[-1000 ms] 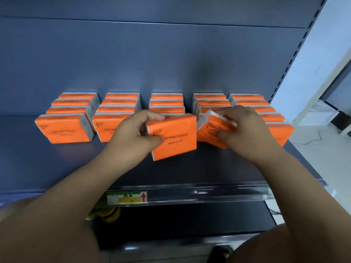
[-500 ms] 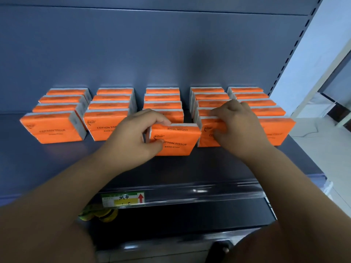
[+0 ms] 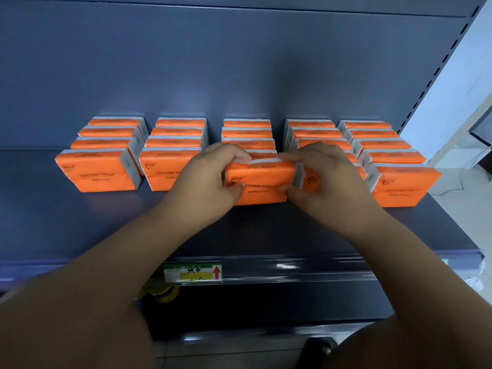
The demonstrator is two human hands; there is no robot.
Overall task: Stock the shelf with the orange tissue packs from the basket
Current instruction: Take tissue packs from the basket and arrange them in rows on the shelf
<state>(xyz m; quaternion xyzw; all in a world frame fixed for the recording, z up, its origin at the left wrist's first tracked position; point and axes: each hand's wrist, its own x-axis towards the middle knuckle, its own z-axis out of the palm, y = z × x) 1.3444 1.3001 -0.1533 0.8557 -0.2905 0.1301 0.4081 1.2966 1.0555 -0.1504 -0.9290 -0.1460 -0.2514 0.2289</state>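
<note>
Centrally, left hand (image 3: 210, 179) and right hand (image 3: 328, 182) tight round one tissue pack (image 3: 262, 178), bare shelf (image 3: 239, 230) between it and the lip (image 3: 306, 259).

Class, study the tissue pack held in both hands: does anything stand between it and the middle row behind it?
Nothing visible does. The held pack, gripped by the left hand and right hand, sits on the shelf directly before the middle row; no other object shows between them.
</note>
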